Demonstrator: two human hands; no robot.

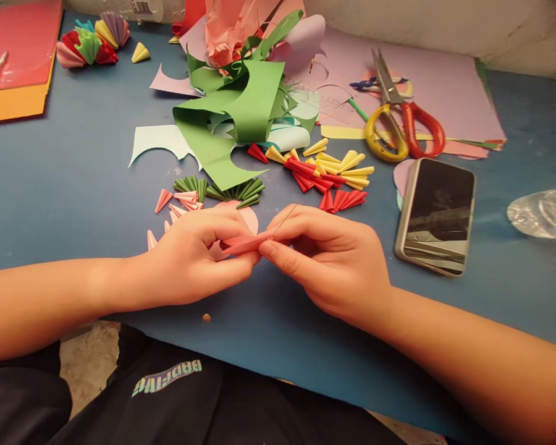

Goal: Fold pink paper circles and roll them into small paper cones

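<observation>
Between my hands is a folded pink paper piece [245,243]. My left hand [199,250] pinches its wide end, and the fingers of my right hand [327,253] close on its narrow tip. A thin thread or wire [285,217] sticks up from that tip by my right forefinger; which of the two it is, I cannot tell. Small pink paper cones [164,199] lie beyond my left hand, close to a fan of dark green paper cones [236,192]. Past my right hand rest red paper cones [343,200] and yellow paper cones [345,165].
Cut green paper scraps [254,105] pile up at the back. Scissors [391,114] with yellow and red handles lie on purple sheets [445,86]. To the right are a phone [440,213] and a clear plastic bottle [544,213]. Pleated paper pieces [92,44] sit at the back left.
</observation>
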